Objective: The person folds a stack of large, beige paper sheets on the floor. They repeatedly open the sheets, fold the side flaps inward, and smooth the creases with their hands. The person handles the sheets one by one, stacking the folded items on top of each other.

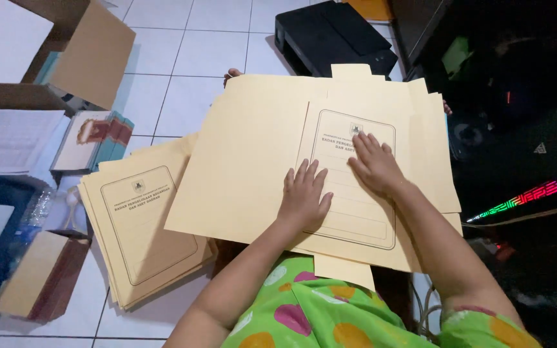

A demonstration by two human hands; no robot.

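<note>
Looking down at a white tiled floor (188, 58) here, with a big unfolded manila folder (253, 161) spread over the person's lap, flaps sticking out top and bottom. It's a pale yellow card sheet with a printed bordered panel on the right half. Just to its left on the floor sits a stack of folders (143, 238) of the same kind, fanned a bit at the edges, and the open one overlaps its top right corner. A black printer (330, 35) sits further back on the floor, well apart from the hands. Over on the far left there's a cardboard box (91, 55) with its flap open, and some books (95, 138) beside it. Both hands are flat on the printed panel: the left hand (304, 196) is lying palm down with fingers spread, near the panel's left edge, and the right hand (374, 161) is pressed down too, fingers mostly together, pointing up toward the little emblem at the top. Neither hand is gripping anything, just pressing on the card.
</note>
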